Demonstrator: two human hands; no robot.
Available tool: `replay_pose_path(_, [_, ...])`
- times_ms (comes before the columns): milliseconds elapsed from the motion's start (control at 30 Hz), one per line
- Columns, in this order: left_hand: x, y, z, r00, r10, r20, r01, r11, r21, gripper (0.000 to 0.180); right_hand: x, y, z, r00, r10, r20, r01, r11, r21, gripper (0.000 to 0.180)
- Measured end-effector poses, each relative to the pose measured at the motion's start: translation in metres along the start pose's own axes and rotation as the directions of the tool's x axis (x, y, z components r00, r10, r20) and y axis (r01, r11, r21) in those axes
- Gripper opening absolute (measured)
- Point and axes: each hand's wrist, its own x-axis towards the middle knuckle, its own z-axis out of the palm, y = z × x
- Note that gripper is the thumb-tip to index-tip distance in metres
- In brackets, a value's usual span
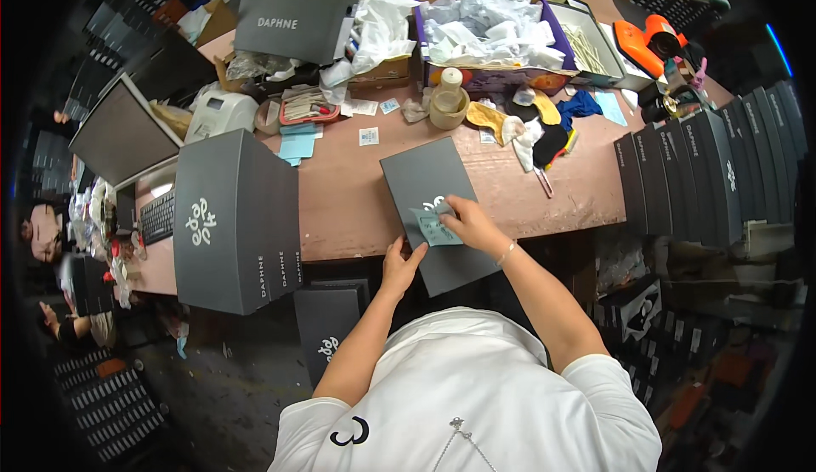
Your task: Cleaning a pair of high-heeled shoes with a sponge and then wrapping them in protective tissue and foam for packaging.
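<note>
A dark grey shoebox (429, 170) with white lettering on its lid lies at a slant over the table's front edge, its near end jutting toward me. On the lid rests a pale green paper slip (432, 228). My right hand (472, 224) pinches the slip's upper right part between thumb and fingers. At the box's left side, my left hand (401, 268) grips the edge, its thumb lying on the lid by the slip's lower corner. The left hand's fingers are partly hidden beside the box.
Grey boxes stand at left (234, 217) and in a row at right (693, 166). Behind are a squeeze bottle (449, 98), cloths (544, 132), a purple-edged carton of crumpled wrapping (493, 77), a label printer (219, 115) and a monitor (123, 128). The table's front edge (544, 234) is worn.
</note>
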Motion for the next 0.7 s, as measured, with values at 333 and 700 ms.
replay_pose_path(333, [-0.011,0.027,0.009,0.996,-0.075,0.047,0.082,0.979,-0.187,0.036,-0.132,0.071,-0.055,0.853,0.453,-0.260,-0.107,0.638,0.762,0.022])
replay_pose_path(700, [-0.021,0.022,0.032,0.933,-0.244,-0.265,0.195,0.961,-0.198,0.044,-0.241,0.239,-0.139,0.709,0.631,-0.315,0.165,0.286,0.944,0.015])
